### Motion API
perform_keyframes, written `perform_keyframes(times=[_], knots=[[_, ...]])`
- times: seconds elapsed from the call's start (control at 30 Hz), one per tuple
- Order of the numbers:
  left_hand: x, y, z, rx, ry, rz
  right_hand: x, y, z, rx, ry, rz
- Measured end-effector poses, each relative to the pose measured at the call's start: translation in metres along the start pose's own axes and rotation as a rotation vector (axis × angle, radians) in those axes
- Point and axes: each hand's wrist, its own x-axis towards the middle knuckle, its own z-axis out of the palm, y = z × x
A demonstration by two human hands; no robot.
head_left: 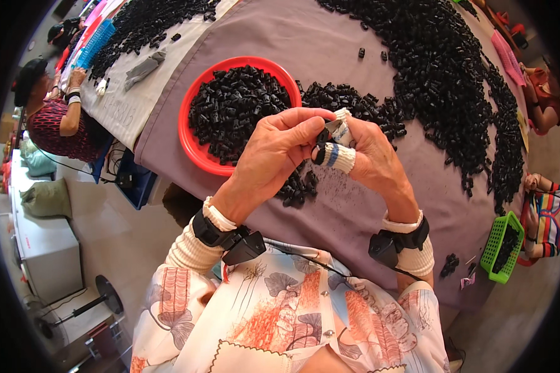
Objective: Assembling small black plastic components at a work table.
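My left hand [269, 144] is closed in a pinch on a small black plastic part [322, 137], held above the table in front of my chest. Against it, my right hand [379, 158] is closed too, with knitted covers on its thumb and forefinger. A thin greyish edge shows between the right fingertips; what it belongs to is hidden. Behind my left hand stands a red round basin [184, 127], filled with similar black parts [239, 102]. A loose heap of black parts [351, 102] lies beyond my fingers, and a few more [298, 189] lie below them.
A large pile of black parts [435, 74] covers the right of the cloth-covered table [267, 37]. A green basket [501, 247] stands at the right edge. People [59, 118] sit at the left and right. At far left, a grey cloth [144, 69] lies on a pale table.
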Motion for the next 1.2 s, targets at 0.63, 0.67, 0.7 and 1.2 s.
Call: perform_keyframes(times=[0.63, 0.67, 0.7, 1.2], knots=[[0.001, -0.008, 0.001, 0.072, 0.1, 0.011, -0.006, 0.0, 0.007, -0.039, 0.046, -0.018], [0.002, -0.008, 0.001, 0.073, 0.098, 0.007, -0.006, 0.0, 0.007, -0.03, 0.057, -0.021], [0.003, -0.008, 0.001, 0.026, 0.065, -0.004, -0.007, 0.001, 0.007, -0.03, 0.06, -0.02], [0.002, -0.011, 0.004, -0.029, 0.038, -0.038, -0.008, 0.005, 0.002, -0.023, 0.098, 0.025]])
